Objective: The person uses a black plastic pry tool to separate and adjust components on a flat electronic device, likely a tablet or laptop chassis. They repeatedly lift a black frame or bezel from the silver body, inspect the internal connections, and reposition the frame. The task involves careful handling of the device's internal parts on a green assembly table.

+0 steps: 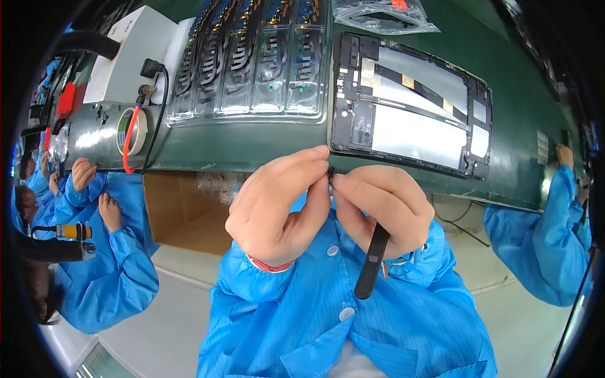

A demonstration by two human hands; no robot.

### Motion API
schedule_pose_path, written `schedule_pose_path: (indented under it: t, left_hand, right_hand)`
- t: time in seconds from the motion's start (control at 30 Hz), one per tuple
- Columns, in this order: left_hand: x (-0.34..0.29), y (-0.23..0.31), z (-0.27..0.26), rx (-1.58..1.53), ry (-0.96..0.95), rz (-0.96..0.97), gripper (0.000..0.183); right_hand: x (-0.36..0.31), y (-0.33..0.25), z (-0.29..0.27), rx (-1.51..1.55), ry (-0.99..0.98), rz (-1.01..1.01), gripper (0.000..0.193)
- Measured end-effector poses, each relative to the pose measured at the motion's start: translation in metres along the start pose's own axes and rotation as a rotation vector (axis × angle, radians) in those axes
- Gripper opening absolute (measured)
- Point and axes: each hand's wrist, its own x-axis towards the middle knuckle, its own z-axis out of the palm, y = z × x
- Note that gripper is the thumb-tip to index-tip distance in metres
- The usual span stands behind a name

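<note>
My left hand (274, 205) and my right hand (387, 205) meet in front of my chest, just off the bench edge. Both are closed in a pinch on a tiny black part (332, 173) between the fingertips; most of it is hidden, and its kind is too small to make out. Tucked in my right palm is a pair of black tweezers (372, 263), its rounded end pointing down toward me. Just beyond my hands lies an opened tablet (416, 126) with silver plates, a black frame and a dark ribbon cable across it.
A clear plastic tray (252, 116) of flex cables lies left of the tablet. Farther left are a tape roll (140, 131), a red tube (130, 142) and a white box (120, 69). A cardboard box (183, 214) sits below the bench edge. Co-workers in blue sit on both sides.
</note>
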Motion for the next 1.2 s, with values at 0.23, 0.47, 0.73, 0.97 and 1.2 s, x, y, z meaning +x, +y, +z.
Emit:
schedule_pose_path:
  t: [0.23, 0.47, 0.73, 0.97, 1.2]
  left_hand:
    - [0.016, -0.008, -0.003, 0.126, -0.054, 0.120, 0.021]
    - [0.080, -0.059, 0.024, 0.833, -0.311, 0.349, 0.005]
    - [0.073, -0.058, 0.016, 1.062, -0.661, 0.425, 0.010]
    - [0.109, -0.030, 0.011, 0.753, -0.653, 0.370, 0.022]
    - [0.093, -0.045, 0.139, 0.428, -0.705, 0.382, 0.017]
  right_hand:
    - [0.000, 0.000, -0.010, -0.023, 0.034, 0.046, 0.030]
    - [0.007, -0.006, -0.050, -0.076, 0.085, 0.060, 0.025]
    - [0.004, 0.002, -0.086, -0.337, 0.134, 0.026, 0.020]
    - [0.036, 0.029, -0.151, -0.568, 0.170, 0.133, 0.013]
    - [0.096, 0.091, -0.132, -0.635, -0.222, 0.010, 0.011]
